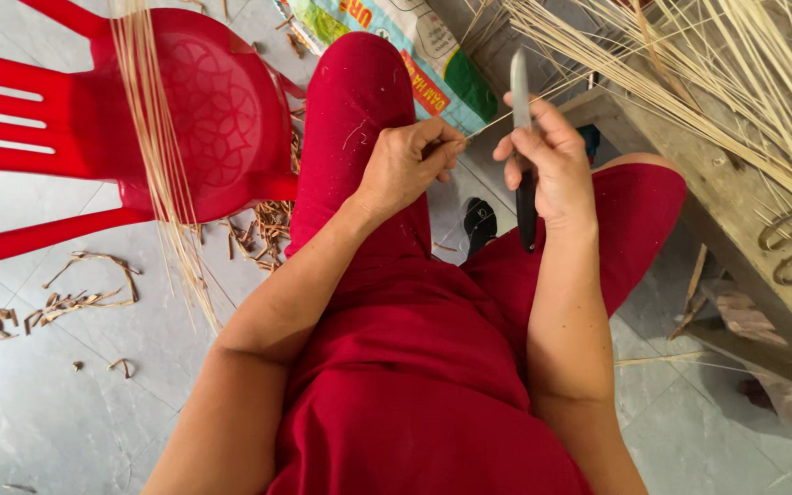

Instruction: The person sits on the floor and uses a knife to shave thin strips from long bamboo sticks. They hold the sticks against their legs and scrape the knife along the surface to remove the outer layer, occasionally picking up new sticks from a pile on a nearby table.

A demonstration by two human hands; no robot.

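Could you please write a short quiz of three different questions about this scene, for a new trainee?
1. True or false: the right hand holds a knife with its blade pointing up, away from the person.
2. Multiple choice: what does the left hand pinch? A) a thin pale strip B) scissors C) a cloth
3. Short answer: what lies draped across the seat of the red plastic chair?

Key:
1. True.
2. A. The strip runs from the fingers toward the blade.
3. A bundle of thin pale strips, hanging down to the floor.
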